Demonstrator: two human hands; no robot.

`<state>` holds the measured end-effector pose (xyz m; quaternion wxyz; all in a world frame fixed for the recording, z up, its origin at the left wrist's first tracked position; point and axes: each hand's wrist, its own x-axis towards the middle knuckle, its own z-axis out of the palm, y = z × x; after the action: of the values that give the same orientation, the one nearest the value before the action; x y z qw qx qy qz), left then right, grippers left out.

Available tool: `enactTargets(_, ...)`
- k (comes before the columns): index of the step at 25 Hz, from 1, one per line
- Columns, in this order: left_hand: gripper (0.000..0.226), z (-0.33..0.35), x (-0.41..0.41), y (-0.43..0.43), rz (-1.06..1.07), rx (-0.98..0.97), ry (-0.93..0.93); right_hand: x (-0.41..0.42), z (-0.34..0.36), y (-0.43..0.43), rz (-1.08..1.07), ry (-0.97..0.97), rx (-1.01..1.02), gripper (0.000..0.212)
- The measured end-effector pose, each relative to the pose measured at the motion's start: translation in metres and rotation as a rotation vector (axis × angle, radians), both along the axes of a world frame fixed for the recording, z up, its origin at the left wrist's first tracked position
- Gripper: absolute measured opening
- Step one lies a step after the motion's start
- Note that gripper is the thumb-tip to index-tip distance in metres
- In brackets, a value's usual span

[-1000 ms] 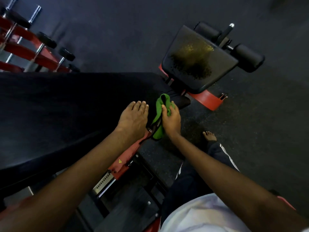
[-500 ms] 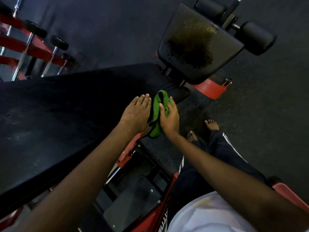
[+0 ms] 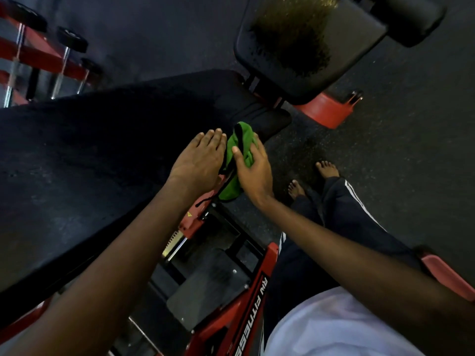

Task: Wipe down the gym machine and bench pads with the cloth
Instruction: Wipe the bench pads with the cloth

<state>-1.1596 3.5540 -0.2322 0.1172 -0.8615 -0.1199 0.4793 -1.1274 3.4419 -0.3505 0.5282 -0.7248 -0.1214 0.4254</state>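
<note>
1. change over the last 1 s: the view has tipped down and closer. the second pad [image 3: 308, 47] has slid to the top edge of the view, and both bare feet [image 3: 326, 169] show now, against 1 before.
2. hands hardly moved against the pad [image 3: 102, 163]. the right hand [image 3: 253, 170] and cloth [image 3: 240, 147] stay at the pad's right side edge, maybe a little further along it.
3. left hand [image 3: 199, 160]: open and flat, palm down on the pad top near that edge, same as before, likely bracing.
4. right hand: grips the green cloth, thumb on the near side and fingers over the far side, pressing it to the pad's edge. the cloth's tail hangs down toward the red frame [image 3: 246, 299].
5. judgement: the edge wipe on this pad is in progress with slow strokes. the second pad has a dark patch in its middle and looks not yet wiped.
6. surface: black pad, matte and slightly textured. cannot tell whether it is wet or dry.
7. room: dark speckled rubber floor [image 3: 398, 150], a red rack [image 3: 51, 57] with dumbbells top left, dim light, and a roller [image 3: 411, 19] beside the second pad.
</note>
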Motion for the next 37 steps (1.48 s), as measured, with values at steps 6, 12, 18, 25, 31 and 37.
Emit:
enactTargets(6,0.088,0.0,0.001,-0.002,0.001,-0.002,-0.014,0.029,-0.044,0.026,0.107,-0.016,-0.101,0.044)
enactTargets(12,0.088,-0.031,0.031,-0.003,0.015,-0.028,-0.007,0.067,-0.08,0.037,0.073,-0.018,-0.246,0.042)
enactTargets(18,0.09,-0.062,0.039,-0.01,0.045,-0.02,0.05,0.032,-0.059,-0.001,-0.013,0.01,-0.071,0.044)
enactTargets(25,0.082,-0.079,0.041,-0.013,0.067,0.008,0.046,0.076,-0.124,0.031,-0.012,0.012,-0.235,0.05)
enactTargets(31,0.081,-0.086,0.047,-0.015,0.067,0.025,0.034,0.052,-0.091,0.013,-0.086,0.127,-0.165,0.048)
enactTargets(37,0.082,-0.106,0.058,-0.013,0.08,0.007,0.049,0.067,-0.129,0.028,-0.127,0.057,-0.242,0.044)
